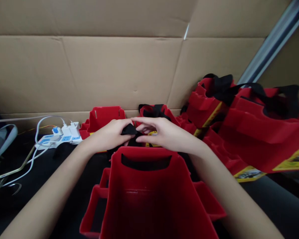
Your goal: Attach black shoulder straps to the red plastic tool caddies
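Close in front of me stands a red plastic bin (149, 186) with small side pockets and a curved slot in its far wall. Just beyond that wall both hands meet at a black strap (129, 130). My left hand (112, 134) is closed, its fingers pinching the strap. My right hand (158, 131) is at the strap's right side, thumb and fingers apart in a loose curl, fingertips close to the left hand. Part of the black webbing shows through the slot. The strap's lower run is hidden behind the bin wall.
Behind the hands sit two more red bins, a left one (106, 114) and a strapped one (169, 114). Larger red bins (259, 129) with black straps are stacked at right. A white power strip (59, 141) with plugs and cables lies at left. Cardboard (119, 73) forms the back wall.
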`<state>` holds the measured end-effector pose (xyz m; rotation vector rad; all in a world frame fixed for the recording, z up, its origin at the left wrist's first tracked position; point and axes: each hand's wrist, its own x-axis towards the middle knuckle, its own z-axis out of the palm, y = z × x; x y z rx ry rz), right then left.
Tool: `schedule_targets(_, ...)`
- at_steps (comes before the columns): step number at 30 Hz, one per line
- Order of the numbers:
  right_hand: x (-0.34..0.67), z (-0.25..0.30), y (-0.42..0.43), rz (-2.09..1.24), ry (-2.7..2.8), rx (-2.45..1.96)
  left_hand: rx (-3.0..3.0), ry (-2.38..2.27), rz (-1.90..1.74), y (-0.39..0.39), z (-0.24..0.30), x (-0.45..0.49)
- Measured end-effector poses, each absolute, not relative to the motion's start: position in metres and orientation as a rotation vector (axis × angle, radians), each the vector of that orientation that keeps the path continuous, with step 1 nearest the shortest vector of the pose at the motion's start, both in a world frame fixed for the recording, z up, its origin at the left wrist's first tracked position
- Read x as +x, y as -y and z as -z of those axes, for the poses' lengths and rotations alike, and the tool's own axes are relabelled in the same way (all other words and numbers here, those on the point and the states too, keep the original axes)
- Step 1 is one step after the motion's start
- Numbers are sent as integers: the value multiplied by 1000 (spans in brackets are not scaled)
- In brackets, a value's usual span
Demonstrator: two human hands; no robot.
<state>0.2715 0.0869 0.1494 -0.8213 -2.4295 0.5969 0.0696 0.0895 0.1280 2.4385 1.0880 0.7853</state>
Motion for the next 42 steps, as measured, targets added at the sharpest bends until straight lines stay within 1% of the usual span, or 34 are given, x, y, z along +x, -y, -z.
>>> schedule_targets(3,274,-144,-102,-604,2339,-942,2418,-1075,-817,-92,-126,75)
schedule_targets(9,306,-148,-122,-405,2282,-1153,2372,-1170,-513,-103,-130,55)
schedule_targets(12,306,-143,-127,-375,2355,-1284,2414,-1175,-503,-108,-128,49)
schedule_targets(14,298,-139,-128,-489,2444,-1191,2441,-1178,-572,-109,-124,53)
schedule_targets(17,280,-132,-127,-844,2493,-816,2481,-1107,-697,-105,-119,67)
schedule_targets(19,270,-127,-127,-991,2471,-663,2479,-1055,-799,-102,-117,77)
schedule_targets(22,261,-120,-129,-1033,2453,-673,2424,-1087,-945,-101,-115,82)
schedule_targets(26,260,-114,-134,-1230,2282,-740,2327,-1287,-1116,-105,-116,77)
schedule_targets(29,260,-112,-135,-1325,2092,-823,2285,-1462,-1116,-107,-115,72)
schedule_targets(35,256,-106,-138,-1223,1955,-883,2342,-1459,-970,-103,-112,70)
schedule_targets(42,250,-100,-142,-1082,1869,-854,2371,-1388,-1079,-106,-111,77)
